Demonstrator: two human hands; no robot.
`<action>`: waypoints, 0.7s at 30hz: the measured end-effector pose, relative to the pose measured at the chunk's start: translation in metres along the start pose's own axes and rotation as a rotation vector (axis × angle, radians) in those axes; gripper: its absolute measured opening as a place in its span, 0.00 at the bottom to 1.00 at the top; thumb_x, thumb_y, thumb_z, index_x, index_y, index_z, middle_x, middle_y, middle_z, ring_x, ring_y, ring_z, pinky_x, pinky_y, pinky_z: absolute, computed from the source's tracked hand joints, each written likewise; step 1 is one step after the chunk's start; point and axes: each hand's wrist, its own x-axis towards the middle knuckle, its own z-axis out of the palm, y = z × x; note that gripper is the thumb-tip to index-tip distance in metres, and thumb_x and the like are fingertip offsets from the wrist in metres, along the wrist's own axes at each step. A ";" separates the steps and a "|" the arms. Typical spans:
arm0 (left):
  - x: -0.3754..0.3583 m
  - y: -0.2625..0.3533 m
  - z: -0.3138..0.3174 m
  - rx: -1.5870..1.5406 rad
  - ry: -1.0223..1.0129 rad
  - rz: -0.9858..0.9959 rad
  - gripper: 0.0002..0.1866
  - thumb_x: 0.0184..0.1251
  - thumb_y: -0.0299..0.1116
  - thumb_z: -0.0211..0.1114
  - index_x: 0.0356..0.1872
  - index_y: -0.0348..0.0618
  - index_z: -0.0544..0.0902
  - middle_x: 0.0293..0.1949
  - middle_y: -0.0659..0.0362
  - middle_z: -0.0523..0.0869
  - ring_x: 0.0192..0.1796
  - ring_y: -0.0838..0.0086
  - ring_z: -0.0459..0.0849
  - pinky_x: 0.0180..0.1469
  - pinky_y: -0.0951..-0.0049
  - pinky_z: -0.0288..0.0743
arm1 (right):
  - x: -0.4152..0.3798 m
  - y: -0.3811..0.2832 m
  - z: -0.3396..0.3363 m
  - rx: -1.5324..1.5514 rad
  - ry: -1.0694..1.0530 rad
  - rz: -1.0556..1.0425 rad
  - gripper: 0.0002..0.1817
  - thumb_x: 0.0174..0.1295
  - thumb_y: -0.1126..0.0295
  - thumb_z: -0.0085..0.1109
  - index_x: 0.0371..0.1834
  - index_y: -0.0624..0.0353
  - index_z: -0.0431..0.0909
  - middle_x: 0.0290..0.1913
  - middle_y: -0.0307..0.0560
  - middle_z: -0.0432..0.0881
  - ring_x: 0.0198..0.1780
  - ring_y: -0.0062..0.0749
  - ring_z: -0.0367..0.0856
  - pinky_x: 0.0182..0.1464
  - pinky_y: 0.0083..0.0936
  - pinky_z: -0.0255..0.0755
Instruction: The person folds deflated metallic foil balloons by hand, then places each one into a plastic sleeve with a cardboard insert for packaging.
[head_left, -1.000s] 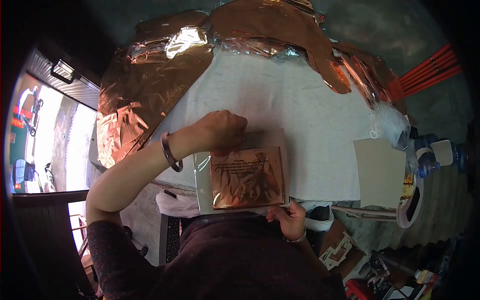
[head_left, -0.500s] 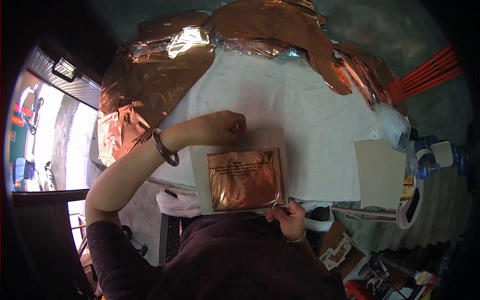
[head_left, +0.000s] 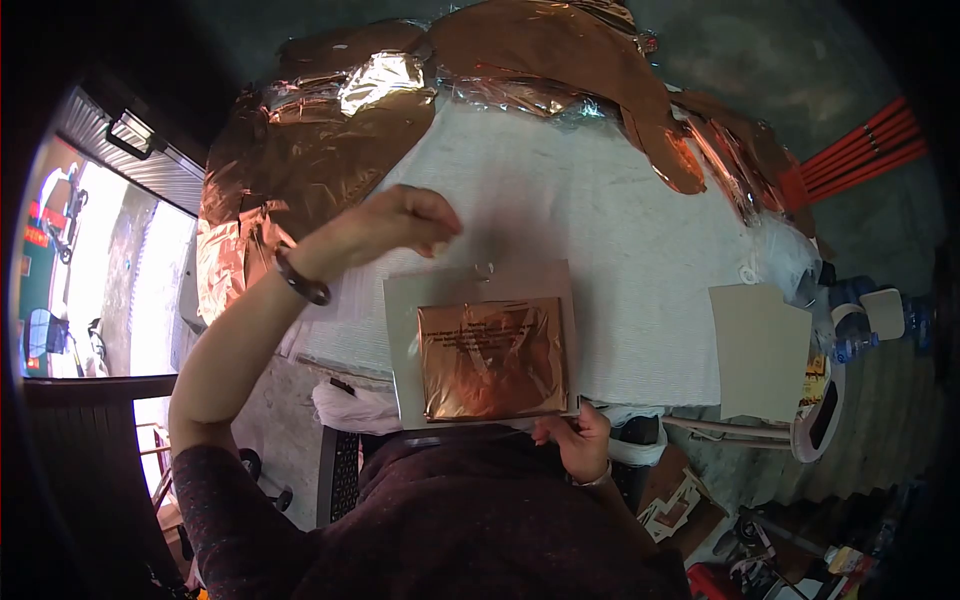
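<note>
A grey card (head_left: 402,340) lies at the near edge of the white cloth (head_left: 580,200), with a square of copper foil (head_left: 490,360) flat on its middle. Faint dark lettering shows through the foil. My right hand (head_left: 575,438) pinches the card's near right corner. My left hand (head_left: 405,222), a bangle on its wrist, hovers above the cloth just past the card's far left corner, fingers curled in with nothing visible in them. A small metal loop (head_left: 483,268) sits near the card's far edge.
Large crumpled copper foil sheets (head_left: 300,170) drape over the far and left sides of the table. A second blank grey card (head_left: 760,350) lies at the right edge. Red rods (head_left: 860,140) and a plastic bottle (head_left: 850,335) are further right.
My left hand lifted off the foil's far edge and moved up and to the left. The foil now lies smoother on the card. My right hand stayed put.
</note>
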 end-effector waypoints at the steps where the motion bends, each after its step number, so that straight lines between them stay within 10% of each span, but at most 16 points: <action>1: -0.006 0.006 -0.012 0.066 -0.005 0.022 0.05 0.66 0.29 0.64 0.39 0.40 0.84 0.32 0.65 0.84 0.34 0.82 0.81 0.37 0.79 0.77 | 0.000 0.000 0.000 0.003 -0.001 -0.001 0.02 0.65 0.83 0.55 0.39 0.70 0.76 0.29 0.49 0.83 0.29 0.28 0.83 0.31 0.23 0.79; 6: -0.057 0.055 -0.087 0.825 -0.313 -0.302 0.06 0.63 0.26 0.64 0.40 0.40 0.84 0.32 0.59 0.85 0.34 0.78 0.83 0.38 0.75 0.78 | 0.000 0.000 -0.004 0.002 -0.014 0.002 0.02 0.65 0.83 0.56 0.39 0.69 0.77 0.30 0.49 0.84 0.30 0.28 0.84 0.32 0.22 0.80; 9: -0.073 0.060 -0.072 0.937 -0.056 -0.040 0.10 0.60 0.19 0.64 0.43 0.39 0.84 0.40 0.56 0.86 0.43 0.74 0.84 0.45 0.73 0.78 | 0.000 0.000 -0.004 0.016 -0.019 0.000 0.02 0.64 0.83 0.57 0.38 0.69 0.77 0.32 0.49 0.85 0.32 0.28 0.85 0.33 0.22 0.81; 16: 0.005 0.014 0.027 0.800 -0.038 0.219 0.10 0.65 0.31 0.66 0.45 0.39 0.84 0.38 0.55 0.87 0.39 0.70 0.85 0.43 0.70 0.79 | 0.000 0.000 -0.002 -0.011 -0.006 0.003 0.03 0.65 0.84 0.54 0.39 0.70 0.76 0.29 0.50 0.83 0.29 0.29 0.83 0.31 0.23 0.79; 21: 0.014 0.008 0.046 0.542 0.005 -0.030 0.09 0.68 0.33 0.62 0.41 0.38 0.85 0.34 0.55 0.86 0.36 0.75 0.82 0.41 0.72 0.76 | -0.001 0.000 0.000 0.015 0.023 -0.009 0.02 0.65 0.83 0.55 0.38 0.70 0.76 0.29 0.50 0.83 0.29 0.29 0.83 0.31 0.23 0.79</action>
